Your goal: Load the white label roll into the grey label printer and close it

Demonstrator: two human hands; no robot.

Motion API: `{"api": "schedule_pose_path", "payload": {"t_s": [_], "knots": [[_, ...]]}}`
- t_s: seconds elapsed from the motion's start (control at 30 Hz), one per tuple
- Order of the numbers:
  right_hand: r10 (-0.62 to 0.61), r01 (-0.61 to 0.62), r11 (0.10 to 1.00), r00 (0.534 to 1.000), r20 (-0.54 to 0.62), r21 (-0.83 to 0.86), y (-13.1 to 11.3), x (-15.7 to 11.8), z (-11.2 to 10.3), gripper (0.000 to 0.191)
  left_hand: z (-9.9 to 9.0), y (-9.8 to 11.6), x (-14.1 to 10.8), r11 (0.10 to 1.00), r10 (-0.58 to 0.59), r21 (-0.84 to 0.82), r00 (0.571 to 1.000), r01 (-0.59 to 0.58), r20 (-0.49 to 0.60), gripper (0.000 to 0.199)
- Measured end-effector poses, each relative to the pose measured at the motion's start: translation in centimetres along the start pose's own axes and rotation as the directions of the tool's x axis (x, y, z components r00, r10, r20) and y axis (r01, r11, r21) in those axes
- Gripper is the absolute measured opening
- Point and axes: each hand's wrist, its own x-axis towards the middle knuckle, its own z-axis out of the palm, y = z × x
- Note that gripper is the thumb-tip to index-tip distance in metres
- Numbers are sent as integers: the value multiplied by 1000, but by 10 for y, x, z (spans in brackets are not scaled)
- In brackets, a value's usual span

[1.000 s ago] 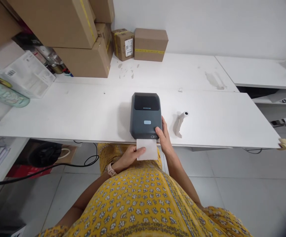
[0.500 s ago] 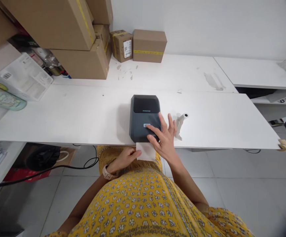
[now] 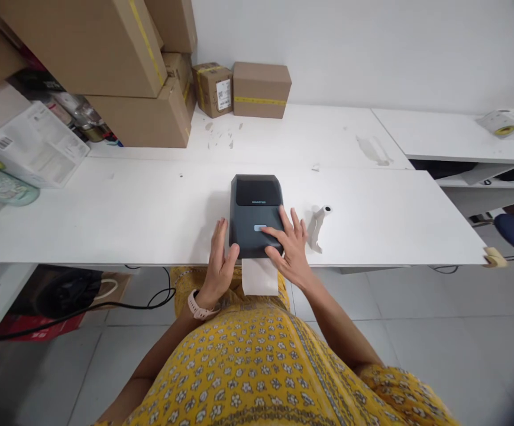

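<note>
A dark label printer (image 3: 248, 239) sits near the front edge of the white table. White paper (image 3: 259, 278) hangs from its front, over the table edge. My right hand (image 3: 291, 245) lies over the printer's right side, fingers spread, with the index fingertip on the light button (image 3: 260, 228). My left hand (image 3: 220, 266) is at the printer's left front corner, fingers stretched out and thumb against or just beside the casing; it holds nothing. Right of my right hand, a small white paper roll core (image 3: 319, 228) with a torn strip lies on the table.
Cardboard boxes (image 3: 136, 118) are stacked at the back left, and two smaller boxes (image 3: 261, 92) stand against the wall. A green bottle (image 3: 6, 183) and a white carton (image 3: 39, 142) are at the far left. A tape roll (image 3: 496, 257) hangs at the right table edge. A black cable (image 3: 119, 306) runs below.
My left hand has let go of the paper and moved up to the printer's left side, its fingers now extended. My right index finger stays on the button. The view has shifted slightly.
</note>
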Motion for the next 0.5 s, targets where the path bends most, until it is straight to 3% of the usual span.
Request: {"api": "schedule_pose_path", "payload": {"t_s": [0.1,0.17,0.4,0.5], "knots": [[207,-172,948,972,-108,269,14,-20,10,54,9,-5,-1,995,-39,-92,999,38,-7,60],[298,-238,890,949,-101,389,17,-26,17,61,9,-6,1,993,-36,-117,999,33,-20,59],[107,-79,920,993,-52,383,-4,-10,12,69,7,-3,11,987,-36,-155,999,29,-40,59],[136,-86,888,988,-79,452,-5,-12,18,69,13,-8,7,983,-33,-184,997,18,-76,59]]}}
